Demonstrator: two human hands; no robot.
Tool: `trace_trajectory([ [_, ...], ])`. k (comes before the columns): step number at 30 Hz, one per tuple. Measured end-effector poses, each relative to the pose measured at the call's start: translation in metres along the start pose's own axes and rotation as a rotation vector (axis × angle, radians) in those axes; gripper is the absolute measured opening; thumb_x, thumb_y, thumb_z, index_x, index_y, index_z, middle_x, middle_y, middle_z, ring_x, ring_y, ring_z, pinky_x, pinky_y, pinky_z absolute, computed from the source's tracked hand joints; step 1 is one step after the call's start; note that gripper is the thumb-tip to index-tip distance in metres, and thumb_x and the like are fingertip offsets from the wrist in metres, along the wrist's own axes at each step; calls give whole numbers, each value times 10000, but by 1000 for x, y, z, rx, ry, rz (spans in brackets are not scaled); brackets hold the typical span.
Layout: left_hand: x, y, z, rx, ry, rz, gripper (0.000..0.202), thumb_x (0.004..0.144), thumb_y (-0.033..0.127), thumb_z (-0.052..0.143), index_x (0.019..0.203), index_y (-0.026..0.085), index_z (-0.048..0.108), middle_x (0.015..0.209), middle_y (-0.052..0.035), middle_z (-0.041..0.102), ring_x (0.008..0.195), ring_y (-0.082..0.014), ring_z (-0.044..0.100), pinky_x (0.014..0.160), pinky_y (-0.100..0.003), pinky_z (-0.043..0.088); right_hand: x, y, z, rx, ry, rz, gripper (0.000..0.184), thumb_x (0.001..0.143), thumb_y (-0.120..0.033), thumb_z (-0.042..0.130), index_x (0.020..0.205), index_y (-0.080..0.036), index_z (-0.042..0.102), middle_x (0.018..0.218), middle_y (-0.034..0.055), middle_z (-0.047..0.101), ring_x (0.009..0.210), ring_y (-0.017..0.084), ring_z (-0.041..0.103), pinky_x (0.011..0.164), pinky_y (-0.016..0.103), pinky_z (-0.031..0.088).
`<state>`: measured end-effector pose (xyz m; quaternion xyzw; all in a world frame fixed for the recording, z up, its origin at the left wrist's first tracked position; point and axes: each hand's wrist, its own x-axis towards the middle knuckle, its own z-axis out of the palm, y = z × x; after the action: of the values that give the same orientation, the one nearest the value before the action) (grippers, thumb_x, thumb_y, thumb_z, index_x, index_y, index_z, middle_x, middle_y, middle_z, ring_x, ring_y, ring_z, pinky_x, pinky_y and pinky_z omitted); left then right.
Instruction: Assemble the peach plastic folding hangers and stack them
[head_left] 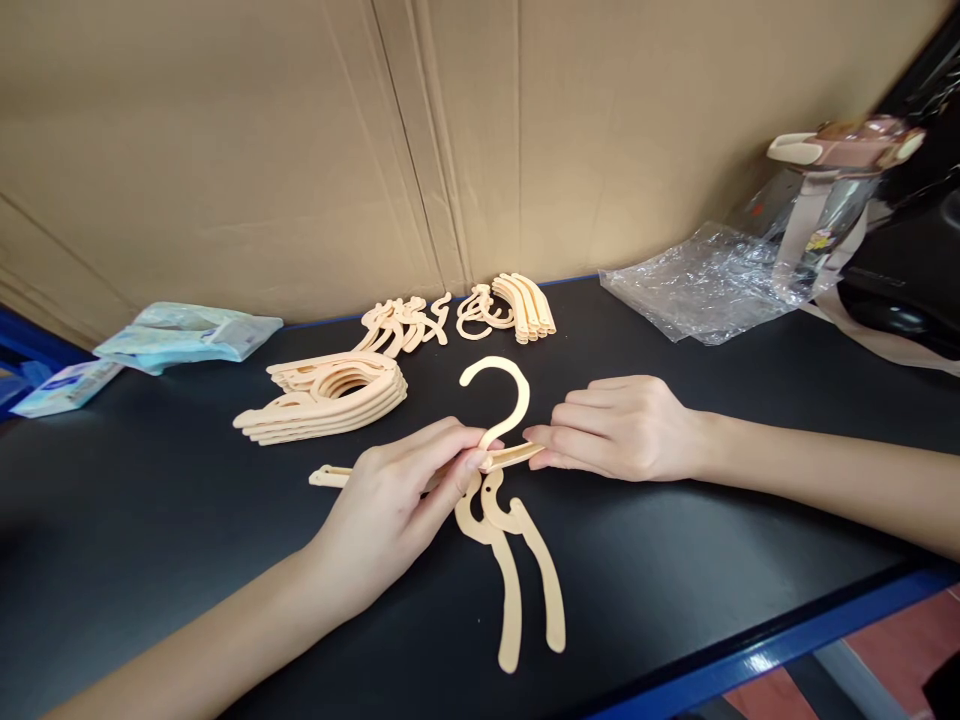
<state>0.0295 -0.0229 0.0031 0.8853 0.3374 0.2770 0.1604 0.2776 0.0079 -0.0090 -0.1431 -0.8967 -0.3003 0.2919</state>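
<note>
My left hand [394, 495] pinches the base of a cream plastic hanger hook [519, 395], where it meets a short hanger arm [514, 456]. The hook curves upward with its tip to the left. Closed around the other end of that arm is my right hand [622, 430]. Past my left hand another cream bar [328, 477] sticks out to the left, its middle hidden behind the fingers. Two loose curved hanger pieces [551, 590] lie on the table just below, partly overlapping near their tops. How the parts join is hidden by my fingertips.
Folded hangers [330, 410] are stacked at left. Behind them lie small hook-ended pieces [409, 322], ring-shaped hooks [476, 312] and a pile of arms [529, 308]. Plastic packets [187, 335] are far left; clear film [697, 285] and a strapped bottle [821, 205] stand right, before cardboard [262, 150].
</note>
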Motion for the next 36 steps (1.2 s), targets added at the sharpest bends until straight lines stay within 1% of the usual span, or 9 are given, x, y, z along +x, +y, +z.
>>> trace_trajectory([
  [5, -2, -2, 2, 37, 14, 39, 161, 1008, 163, 459, 1049, 156, 614, 821, 20, 574, 666, -76, 541, 593, -179, 400, 0, 0, 1, 23, -3, 9, 299, 973, -355, 571, 763, -173, 682, 545, -64, 497, 506, 89, 392, 485, 254, 279],
  [10, -2, -3, 2, 33, 10, -16, 177, 1014, 171, 445, 1071, 174, 612, 799, 26, 554, 647, -84, 528, 584, -189, 399, -1, 1, 2, 90, -50, 59, 341, 999, -372, 519, 777, -174, 686, 566, -56, 533, 512, 84, 432, 508, 252, 302],
  [15, -1, -3, 2, 4, 5, -41, 216, 1026, 172, 402, 1121, 177, 596, 776, 34, 523, 647, -88, 514, 609, -197, 413, -2, 2, 3, 188, -131, 118, 355, 1022, -378, 465, 862, -172, 706, 616, -43, 588, 539, 83, 496, 535, 251, 324],
  [20, -3, -5, 3, 43, 22, -25, 314, 1026, 145, 348, 1295, 164, 510, 828, 24, 527, 689, -91, 531, 648, -197, 437, -3, 3, 3, 353, -232, 265, 339, 1022, -395, 458, 952, -179, 710, 688, -36, 643, 555, 80, 543, 535, 232, 329],
  [23, -4, -7, 4, 54, 38, -30, 330, 1024, 140, 352, 1325, 168, 486, 846, 23, 535, 699, -90, 534, 657, -192, 441, -4, 4, 4, 427, -264, 309, 304, 1010, -384, 490, 962, -181, 711, 714, -36, 665, 563, 81, 564, 531, 228, 322],
  [27, -3, -8, 4, 16, -6, -60, 301, 1028, 155, 353, 1282, 194, 508, 869, 20, 556, 714, -92, 545, 659, -190, 443, -3, 3, 4, 392, -264, 296, 324, 1019, -391, 469, 960, -186, 714, 718, -29, 678, 579, 81, 580, 544, 227, 330],
  [30, 0, -8, 4, -29, -58, -63, 281, 1025, 152, 337, 1224, 198, 530, 886, 10, 566, 751, -100, 562, 673, -195, 451, -1, 2, 3, 321, -217, 240, 357, 1027, -394, 448, 925, -177, 714, 697, -25, 671, 578, 84, 576, 559, 232, 346],
  [33, 1, -6, 2, -43, -52, -90, 276, 1027, 188, 342, 1218, 204, 541, 875, 12, 595, 745, -102, 580, 666, -197, 454, 0, 1, 3, 290, -176, 229, 347, 1022, -388, 461, 913, -178, 715, 680, -33, 659, 568, 84, 563, 562, 236, 356],
  [36, 2, -4, 1, -83, -37, -168, 269, 1034, 259, 356, 1199, 225, 566, 804, 35, 626, 657, -98, 572, 618, -202, 447, 0, 1, 3, 244, -153, 221, 351, 1022, -391, 458, 902, -184, 715, 658, -40, 635, 550, 82, 533, 552, 239, 351],
])
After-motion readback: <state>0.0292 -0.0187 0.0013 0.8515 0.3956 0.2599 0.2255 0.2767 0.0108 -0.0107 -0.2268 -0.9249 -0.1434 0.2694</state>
